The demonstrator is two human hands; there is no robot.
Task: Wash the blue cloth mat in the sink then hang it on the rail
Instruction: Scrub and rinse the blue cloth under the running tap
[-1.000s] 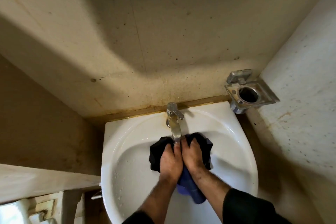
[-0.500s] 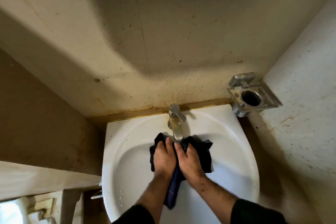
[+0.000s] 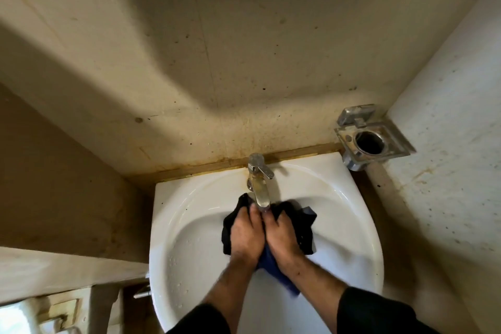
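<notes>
Blue cloth mat point(image 3: 305, 228) bunched up in the sink point(image 3: 189, 225), right under the spout of the tap point(image 3: 259, 186). Gripped by both hands, side by side and touching. Left hand point(image 3: 245, 236) closed on the dark wet folds at the left, fingers curled down into the fabric. Right hand point(image 3: 282, 237) closed on the folds at the right, knuckles up. A lighter blue tail of the cloth hanging out below the wrists toward the near rim. Dark sleeves point(image 3: 374, 314) at the bottom edge. Droplets scattered across the white bowl on the left. Chrome lever on the tap angled to the right. Stained beige wall point(image 3: 230, 68) behind, brown grime along the seam above the basin. Metal square holder point(image 3: 370, 139) with a round hole fixed at the right corner, well apart from the hands.
</notes>
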